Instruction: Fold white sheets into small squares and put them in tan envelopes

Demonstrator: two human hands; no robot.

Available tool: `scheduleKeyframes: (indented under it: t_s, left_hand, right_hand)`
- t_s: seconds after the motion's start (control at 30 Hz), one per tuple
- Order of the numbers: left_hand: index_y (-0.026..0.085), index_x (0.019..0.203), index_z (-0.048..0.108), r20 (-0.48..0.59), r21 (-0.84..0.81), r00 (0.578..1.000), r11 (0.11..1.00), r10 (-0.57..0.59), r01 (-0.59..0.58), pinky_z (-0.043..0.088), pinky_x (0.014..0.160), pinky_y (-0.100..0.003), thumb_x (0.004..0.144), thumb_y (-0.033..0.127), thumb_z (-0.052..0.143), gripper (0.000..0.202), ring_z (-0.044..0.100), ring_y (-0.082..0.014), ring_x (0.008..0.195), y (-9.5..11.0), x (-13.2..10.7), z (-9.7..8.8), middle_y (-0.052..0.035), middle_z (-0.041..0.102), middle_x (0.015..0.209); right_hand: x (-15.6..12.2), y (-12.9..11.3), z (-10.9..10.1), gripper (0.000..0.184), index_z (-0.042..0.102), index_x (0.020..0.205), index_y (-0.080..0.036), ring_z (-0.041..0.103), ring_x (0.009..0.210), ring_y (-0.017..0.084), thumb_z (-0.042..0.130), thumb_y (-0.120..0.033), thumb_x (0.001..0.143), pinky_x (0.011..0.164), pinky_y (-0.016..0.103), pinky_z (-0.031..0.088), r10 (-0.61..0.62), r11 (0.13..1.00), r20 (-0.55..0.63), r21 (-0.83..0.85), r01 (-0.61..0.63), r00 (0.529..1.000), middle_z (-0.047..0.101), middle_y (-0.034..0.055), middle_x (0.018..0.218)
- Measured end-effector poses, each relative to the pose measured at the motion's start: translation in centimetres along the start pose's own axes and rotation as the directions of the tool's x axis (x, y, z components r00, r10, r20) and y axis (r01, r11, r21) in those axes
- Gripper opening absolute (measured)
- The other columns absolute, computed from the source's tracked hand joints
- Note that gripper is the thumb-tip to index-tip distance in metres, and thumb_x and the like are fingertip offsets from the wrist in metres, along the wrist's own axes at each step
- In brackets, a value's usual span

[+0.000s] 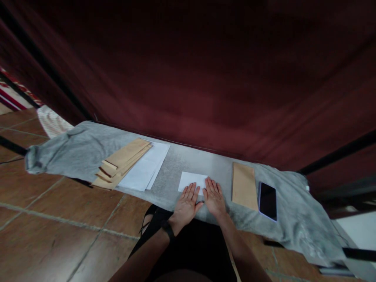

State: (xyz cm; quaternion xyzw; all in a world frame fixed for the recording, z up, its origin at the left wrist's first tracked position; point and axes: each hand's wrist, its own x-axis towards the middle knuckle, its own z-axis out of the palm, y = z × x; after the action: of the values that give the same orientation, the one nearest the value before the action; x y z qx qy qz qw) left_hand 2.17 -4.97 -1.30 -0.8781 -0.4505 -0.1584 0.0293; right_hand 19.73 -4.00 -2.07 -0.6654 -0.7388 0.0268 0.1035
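A small white folded sheet of paper (192,180) lies on the grey cloth-covered table (182,160) right in front of me. My left hand (187,204) rests flat on its near edge with fingers stretched out. My right hand (214,197) lies flat beside it, fingers spread, pressing the paper's right near corner. Neither hand grips anything. A dark band sits on my left wrist.
Several brown envelopes (123,161) are stacked at the left, over white sheets (145,169). One brown envelope (243,185) lies to the right, with a dark phone (267,200) beside it. A dark red curtain (205,78) hangs behind. Tiled floor (58,211) is below.
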Motion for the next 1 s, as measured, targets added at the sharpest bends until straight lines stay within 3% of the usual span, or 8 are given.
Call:
scheduleKeyframes:
  t_s: [0.2, 0.4, 0.47, 0.57, 0.7, 0.9, 1.0]
  left_hand:
    - [0.009, 0.154, 0.034, 0.003, 0.048, 0.998, 0.997, -0.067, 0.066, 0.031, 0.119, -0.05, 0.1, 0.058, 0.039, 0.073, 0.029, -0.0325, 0.15, -2.4, -1.8, -0.9, -0.0227, 0.033, 0.159]
    - [0.006, 0.156, 0.028, -0.003, 0.036, 0.994, 0.993, -0.109, 0.109, 0.03, 0.12, -0.05, 0.101, 0.057, 0.039, 0.076, 0.029, -0.0319, 0.15, -2.9, -2.7, -1.3, -0.0239, 0.035, 0.158]
    - [0.008, 0.155, 0.031, 0.002, 0.034, 0.993, 0.993, -0.116, 0.116, 0.03, 0.12, -0.05, 0.1, 0.056, 0.041, 0.073, 0.029, -0.0328, 0.149, -2.9, -2.6, -1.5, -0.0231, 0.033, 0.159]
    - [0.022, 0.156, 0.034, 0.015, 0.021, 0.995, 0.995, -0.1, 0.099, 0.029, 0.12, -0.052, 0.1, 0.054, 0.044, 0.065, 0.03, -0.0336, 0.149, -2.8, -2.5, -2.0, -0.0169, 0.029, 0.163]
    - [0.032, 0.155, 0.036, 0.032, 0.013, 0.996, 0.997, -0.082, 0.081, 0.03, 0.119, -0.053, 0.099, 0.053, 0.049, 0.061, 0.03, -0.034, 0.149, -2.8, -2.5, -2.4, -0.0115, 0.027, 0.165]
    - [0.031, 0.152, 0.041, 0.036, 0.025, 0.995, 0.996, -0.092, 0.091, 0.03, 0.119, -0.055, 0.099, 0.052, 0.048, 0.058, 0.031, -0.0344, 0.149, -2.8, -2.4, -2.4, -0.0122, 0.031, 0.163]
    - [0.023, 0.152, 0.042, 0.045, 0.02, 0.994, 0.995, -0.102, 0.101, 0.027, 0.12, -0.053, 0.101, 0.05, 0.043, 0.058, 0.031, -0.0327, 0.149, -2.2, -2.0, -2.2, -0.0149, 0.035, 0.161]
  right_hand:
    - [-0.1, -0.2, -0.1, 0.055, 0.031, 0.156, -0.014, 0.031, 0.149, 0.025, 0.026, -0.034, 0.106, 0.122, 0.047, 0.02, -0.007, 0.999, -0.064, 0.031, 0.009, 0.998, 0.032, 0.0074, 0.161]
    - [-0.8, -0.5, -0.7, 0.053, 0.038, 0.153, -0.011, 0.038, 0.145, 0.024, 0.025, -0.03, 0.106, 0.121, 0.047, 0.024, -0.033, 0.998, -0.133, 0.056, 0.041, 0.991, 0.04, 0.0109, 0.157]
    - [-1.8, -1.0, -0.8, 0.051, 0.04, 0.152, -0.013, 0.039, 0.144, 0.022, 0.025, -0.03, 0.106, 0.121, 0.044, 0.025, -0.1, 0.992, -0.132, 0.069, 0.11, 0.986, 0.042, 0.0099, 0.156]
    - [-3.6, -2.1, -0.8, 0.05, 0.04, 0.153, -0.017, 0.04, 0.144, 0.021, 0.03, -0.034, 0.107, 0.122, 0.043, 0.023, -0.195, 0.975, -0.127, 0.079, 0.205, 0.973, 0.041, 0.0068, 0.157]
    - [-5.2, -3.0, -0.6, 0.05, 0.04, 0.153, -0.015, 0.044, 0.141, 0.024, 0.032, -0.034, 0.107, 0.121, 0.045, 0.024, -0.12, 0.989, -0.174, 0.064, 0.133, 0.977, 0.044, 0.0091, 0.155]
    - [-6.0, -2.7, -0.7, 0.05, 0.041, 0.152, -0.014, 0.048, 0.138, 0.026, 0.034, -0.032, 0.106, 0.119, 0.047, 0.028, -0.076, 0.995, -0.238, 0.047, 0.09, 0.968, 0.048, 0.0119, 0.152]
    - [-6.2, -2.6, -0.7, 0.05, 0.041, 0.152, -0.014, 0.048, 0.138, 0.026, 0.035, -0.032, 0.105, 0.119, 0.047, 0.028, -0.065, 0.996, -0.23, 0.047, 0.078, 0.971, 0.048, 0.012, 0.151]
